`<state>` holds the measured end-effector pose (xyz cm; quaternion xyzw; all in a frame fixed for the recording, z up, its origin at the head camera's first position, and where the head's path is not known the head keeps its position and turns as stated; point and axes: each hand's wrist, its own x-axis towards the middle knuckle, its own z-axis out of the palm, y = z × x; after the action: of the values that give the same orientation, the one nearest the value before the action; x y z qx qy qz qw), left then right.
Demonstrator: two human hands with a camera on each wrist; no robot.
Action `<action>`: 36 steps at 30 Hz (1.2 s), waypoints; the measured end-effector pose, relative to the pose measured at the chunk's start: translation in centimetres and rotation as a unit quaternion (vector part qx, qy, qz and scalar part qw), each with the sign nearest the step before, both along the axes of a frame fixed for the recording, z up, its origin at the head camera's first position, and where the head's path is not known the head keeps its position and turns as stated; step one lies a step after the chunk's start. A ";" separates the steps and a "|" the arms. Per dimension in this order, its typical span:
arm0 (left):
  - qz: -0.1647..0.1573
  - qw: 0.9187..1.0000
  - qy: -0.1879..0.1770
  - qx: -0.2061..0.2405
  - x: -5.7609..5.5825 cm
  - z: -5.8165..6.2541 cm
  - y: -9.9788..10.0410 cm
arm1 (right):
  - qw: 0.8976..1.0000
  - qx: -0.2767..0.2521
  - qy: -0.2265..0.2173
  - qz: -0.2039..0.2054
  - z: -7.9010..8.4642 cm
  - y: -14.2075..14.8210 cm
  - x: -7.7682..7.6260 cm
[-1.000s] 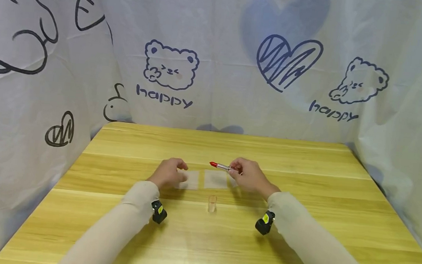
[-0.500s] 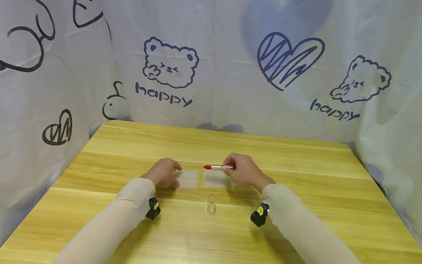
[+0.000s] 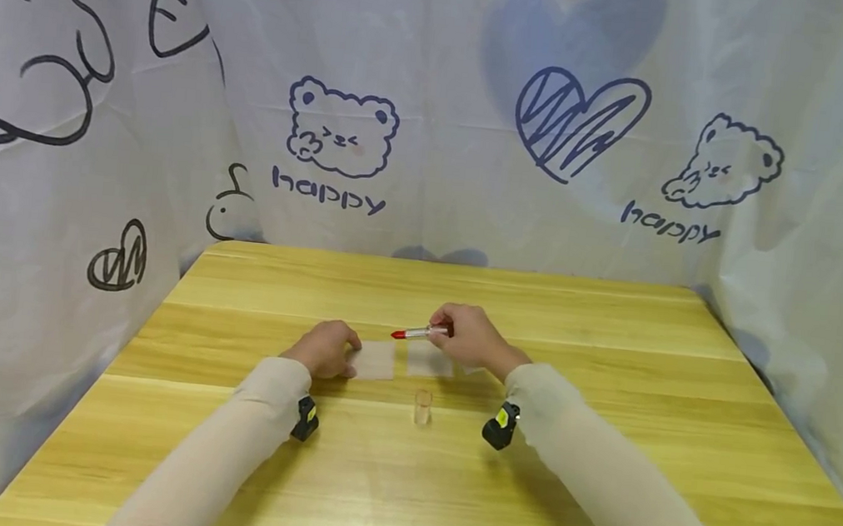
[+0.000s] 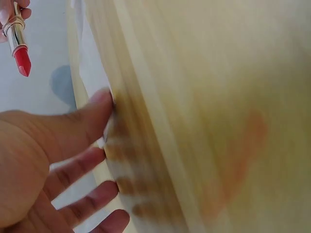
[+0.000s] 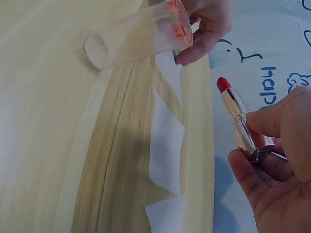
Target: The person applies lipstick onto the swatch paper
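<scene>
My right hand (image 3: 474, 336) pinches a lipstick (image 3: 415, 333) by its metallic tube, thumb on one side and fingers on the other. The red tip points left, held above the table over the gap between two white paper pieces. Beneath my left hand (image 3: 323, 350), at the left paper piece's (image 3: 374, 361) outer edge, the fingertips rest on the table and the thumb touches the paper. Those fingers (image 4: 90, 206) are spread and fairly straight. A middle paper piece (image 3: 429, 362) lies below the lipstick; a third paper piece (image 3: 473, 370) is partly hidden by my right hand.
A small clear tumbler-shaped container (image 3: 422, 408) stands on the wooden table (image 3: 403, 479), nearer than the papers; its rim carries red marks in the right wrist view. White curtains (image 3: 441, 39) with drawings enclose the back and sides.
My right hand has moved left with the lipstick, bringing the tip from over the middle paper toward the left one. My left hand has shifted slightly left and settled at the left paper's edge.
</scene>
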<state>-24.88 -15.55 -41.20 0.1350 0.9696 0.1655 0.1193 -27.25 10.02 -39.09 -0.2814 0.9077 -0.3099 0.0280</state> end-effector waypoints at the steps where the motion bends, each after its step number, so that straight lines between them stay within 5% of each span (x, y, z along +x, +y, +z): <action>1: -0.002 1.000 0.000 -0.002 0.0 0.0 0.0 | 1.000 -0.002 -0.003 0.000 -0.1 -0.2 0.0; 10: -0.010 0.999 0.027 -0.015 0.1 -0.2 -0.3 | 1.000 -0.002 -0.003 0.002 -0.2 -1.9 -0.1; 36: 0.018 1.000 0.009 -0.003 0.1 -0.6 -0.4 | 0.999 0.030 -0.019 -0.015 -1.5 -4.7 -0.3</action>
<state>-24.78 -15.96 -41.81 0.1187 0.9734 0.1639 0.1076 -27.50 5.28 -40.61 -0.2607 0.9202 -0.2878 0.0491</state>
